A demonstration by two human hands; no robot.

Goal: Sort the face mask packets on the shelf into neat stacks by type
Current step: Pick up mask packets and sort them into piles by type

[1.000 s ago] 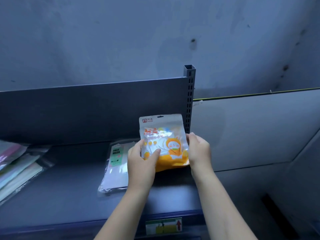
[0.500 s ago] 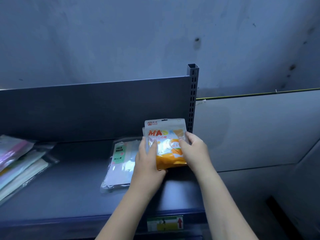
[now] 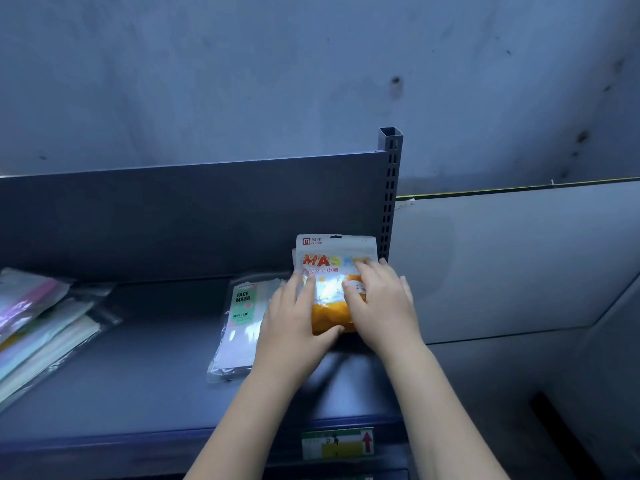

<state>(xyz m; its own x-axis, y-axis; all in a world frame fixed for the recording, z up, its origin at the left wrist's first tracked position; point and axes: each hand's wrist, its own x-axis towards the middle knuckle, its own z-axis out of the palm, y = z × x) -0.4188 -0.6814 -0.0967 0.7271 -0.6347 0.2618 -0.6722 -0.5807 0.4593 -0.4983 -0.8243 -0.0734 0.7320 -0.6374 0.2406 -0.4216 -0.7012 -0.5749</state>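
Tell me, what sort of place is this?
Likely a shop or stockroom: a metal shelf with a slotted post, a label on its front edge, and face mask packets.

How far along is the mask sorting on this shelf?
Done: a FACE MASK stack lies fairly square on the shelf. In hand: the left hand and right hand press the orange MASK packet flat at the right end, beside the upright post. Another packet's edge shows behind it, so a stack looks started. Left: the pile at the far left is fanned out and mixed in colour, not yet sorted.
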